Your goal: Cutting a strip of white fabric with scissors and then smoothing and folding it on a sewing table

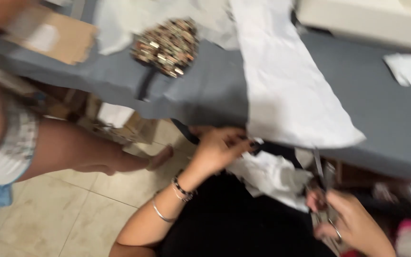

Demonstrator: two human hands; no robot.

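Head view, heavy motion blur; fine detail unreliable.

Right hand (346, 220): grip closed through the loops of a pair of metal scissors (320, 173), blades pointing up at the lower edge of the long white crumpled sheet of paper or fabric (281, 85). That sheet lies across the grey cloth-covered surface (381, 114) and hangs a little over its near edge. Whether the blades are parted or shut, cannot tell.

Left hand (220, 147): fingers pinched on the sheet's near edge at the surface rim, just left of the blades, apparently holding the material taut. Thin bangles and a beaded bracelet on that wrist.

Also present: a bunched white piece (272, 176) below the rim between the two hands; a beaded, multicoloured round patch with a dark strap (167, 45) further back on the surface; a brown cardboard piece (53, 35) at the far left; another person's bare leg (96, 147) over the tiled floor (72, 209), well apart from the blades.

Risks, as judged:
- Left fingertips sit near the line of the blades; if the cut runs leftward, a nick is possible.
- Sheet is wrinkled and only held at one point; it could slip or fold, giving a crooked or torn edge.
- Grey cover lies directly under the sheet at the rim; blades could catch it as well.
- The bunched white piece could snag in the scissors.
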